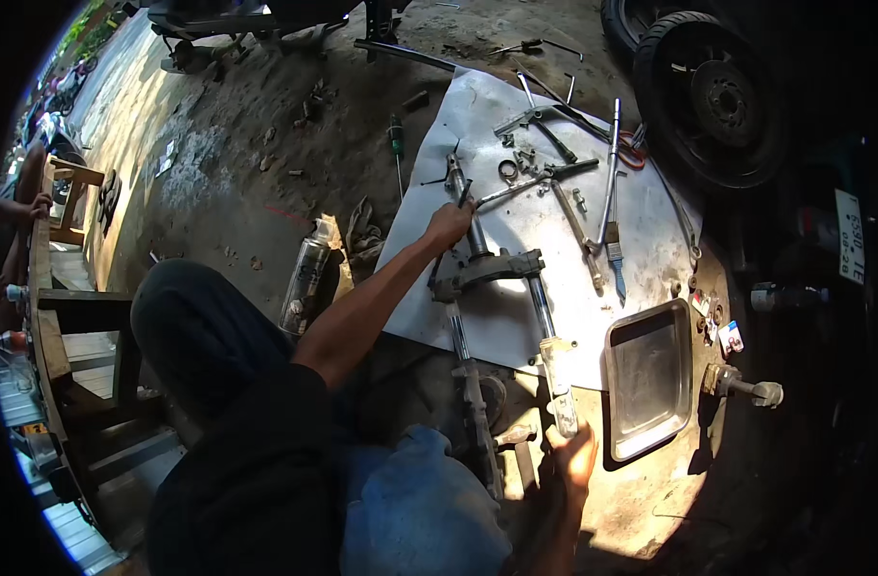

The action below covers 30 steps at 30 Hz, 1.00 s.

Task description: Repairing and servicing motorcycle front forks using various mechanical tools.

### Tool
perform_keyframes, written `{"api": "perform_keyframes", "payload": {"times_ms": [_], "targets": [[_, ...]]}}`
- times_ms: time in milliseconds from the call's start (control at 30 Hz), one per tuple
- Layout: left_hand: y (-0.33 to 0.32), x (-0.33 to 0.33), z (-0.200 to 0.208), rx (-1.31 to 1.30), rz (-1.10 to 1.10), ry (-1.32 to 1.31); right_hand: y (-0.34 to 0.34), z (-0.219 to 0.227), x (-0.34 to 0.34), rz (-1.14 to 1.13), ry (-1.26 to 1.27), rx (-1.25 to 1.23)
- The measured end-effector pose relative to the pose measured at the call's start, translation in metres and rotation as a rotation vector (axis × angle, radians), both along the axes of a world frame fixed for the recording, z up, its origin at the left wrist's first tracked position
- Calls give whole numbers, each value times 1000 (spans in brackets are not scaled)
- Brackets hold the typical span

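A motorcycle front fork lies across a white sheet (pixel 420 317) and the ground in front of me. Its steering stem (pixel 476 236) points away from me, and the clamp (pixel 492 272) joins two fork legs. My left hand (pixel 449 227) is closed around the stem; a thin dark piece shows by its fingers, its kind unclear. The right fork leg (pixel 557 370) comes toward me, and my right hand (pixel 575 457) grips its lower end, the fingers partly hidden. The left fork leg (pixel 469 384) runs down beside a light blue cloth (pixel 425 509) near my lap.
A metal tray (pixel 694 370) stands right of the fork. Wrenches, a brush (pixel 615 259) and small parts lie on the sheet. A spray can (pixel 307 274) and a green-handled screwdriver (pixel 397 144) are left of it. Wheels (pixel 712 96) rest at the far right; a wooden bench (pixel 50 317) is left.
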<state>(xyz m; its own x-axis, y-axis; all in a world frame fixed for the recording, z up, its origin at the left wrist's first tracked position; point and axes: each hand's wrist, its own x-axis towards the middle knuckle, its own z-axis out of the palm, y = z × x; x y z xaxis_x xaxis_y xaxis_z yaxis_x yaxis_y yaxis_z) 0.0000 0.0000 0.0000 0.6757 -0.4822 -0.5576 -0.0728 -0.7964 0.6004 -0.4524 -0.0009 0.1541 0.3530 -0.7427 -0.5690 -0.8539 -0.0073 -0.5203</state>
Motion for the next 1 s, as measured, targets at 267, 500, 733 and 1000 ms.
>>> {"api": "perform_keyframes", "payload": {"times_ms": [267,500,733,1000], "targets": [[-20,-6,99,-405,149,432,32,119,10,-302,-129,276],[-56,5,77,-516,31,691,55,100,22,-68,-45,-89],[-40,2,65,-325,-15,560,116,38,33,-108,-124,59],[-21,35,80,60,-286,1,143,-13,39,38,-171,138]]}}
